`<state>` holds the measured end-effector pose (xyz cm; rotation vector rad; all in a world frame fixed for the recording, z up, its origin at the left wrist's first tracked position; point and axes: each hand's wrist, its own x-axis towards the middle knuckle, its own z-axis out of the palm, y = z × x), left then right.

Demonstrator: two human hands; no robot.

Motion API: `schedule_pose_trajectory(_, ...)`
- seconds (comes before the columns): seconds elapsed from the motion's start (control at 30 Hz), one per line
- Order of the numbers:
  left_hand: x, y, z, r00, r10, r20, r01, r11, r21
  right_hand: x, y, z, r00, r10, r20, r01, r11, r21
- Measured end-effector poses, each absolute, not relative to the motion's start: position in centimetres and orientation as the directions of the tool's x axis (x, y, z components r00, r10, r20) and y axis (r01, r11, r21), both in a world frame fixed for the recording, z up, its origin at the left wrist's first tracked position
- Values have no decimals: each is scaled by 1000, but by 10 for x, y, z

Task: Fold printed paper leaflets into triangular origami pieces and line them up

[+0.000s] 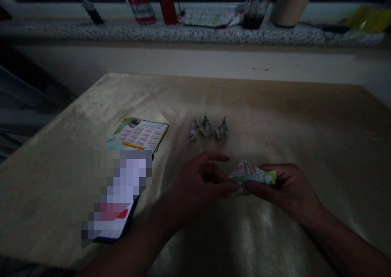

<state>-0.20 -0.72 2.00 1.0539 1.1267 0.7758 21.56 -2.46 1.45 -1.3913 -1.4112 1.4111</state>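
Observation:
A piece of folded printed paper (249,172), peaked at the top with a green tab at its right end, is held between both hands above the table. My left hand (207,179) pinches its lower left part with the thumb in front, and the index finger stretches out over it. On the right side my right hand (282,187) grips the paper, its thumb pressed along the front and the fingers behind. Beyond the hands stand three small folded paper boats (206,126) in a row, made of similar printed paper.
A stack of printed calendar sheets (140,134) lies on the table (305,118) to the left. Nearer me is a phone (119,199) with a lit, blurred screen. On the granite sill (116,32) stand a red can (141,4), a small red bottle (168,10) and a glass (255,8).

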Motion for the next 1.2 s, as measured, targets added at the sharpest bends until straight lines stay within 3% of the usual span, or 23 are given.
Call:
schedule_pose_trajectory(0.13,1,-9,25,318,892,-322,-12,343,939,215,-26,15,-232,947,-220,227,-167,-959)
schedule_pose_trajectory(0.3,0,-9,24,298,910,-288,-75,323,943,217,-26,18,-175,971,-163,208,-125,-970)
schedule_pose_trajectory(0.5,-3,-6,23,332,892,-306,-143,368,919,217,-23,20,-178,972,-155,100,-138,-985)
schedule_pose_trajectory(0.63,-4,-5,22,254,923,-288,-173,337,926,219,-24,18,-146,981,-131,55,-124,-991)
schedule_pose_trajectory(0.77,-3,-11,22,173,978,-117,-5,119,993,217,-26,19,-82,996,-46,104,-38,-994)
schedule_pose_trajectory(0.9,-1,-17,22,126,992,-1,189,-23,982,215,-29,19,-42,998,47,248,56,-967)
schedule_pose_trajectory(1.2,3,-16,21,165,983,77,203,-111,973,209,-28,21,-47,990,136,318,144,-937)
